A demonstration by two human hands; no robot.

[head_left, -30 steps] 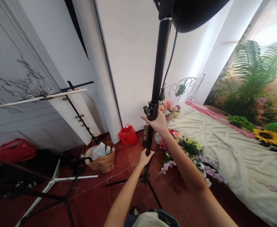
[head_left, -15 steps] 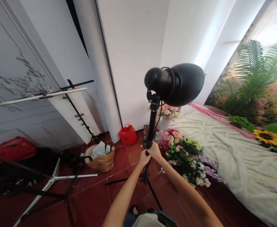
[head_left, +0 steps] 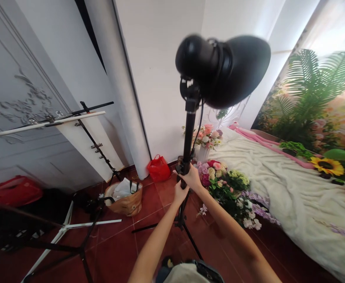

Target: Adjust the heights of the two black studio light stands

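Presently, left grip (head_left: 181, 193): is clasping the black light stand (head_left: 188, 137) at centre frame
Right grip (head_left: 192, 178): is wrapping around it just above
Reflector lamp (head_left: 237, 70): is topping the stand, upper centre-right

Extends the right arm (head_left: 227, 222) and the left arm (head_left: 157, 239) forward and down, bare, slanting inward until nearly meeting ahead of the body. Holds the right hand (head_left: 192, 179) uppermost and the left hand (head_left: 180, 193) just beneath, so close as to almost touch in this view. Grips firmly with both, curled round, the far side of each out of sight. Points the right thumb (head_left: 176, 173) to the left, across the near side, and the left thumb (head_left: 187, 189) to the right. Holds the right wrist (head_left: 201, 191) and the left wrist (head_left: 176, 203) nearly straight, in line with the arms. Angles the left arm more steeply than the right.
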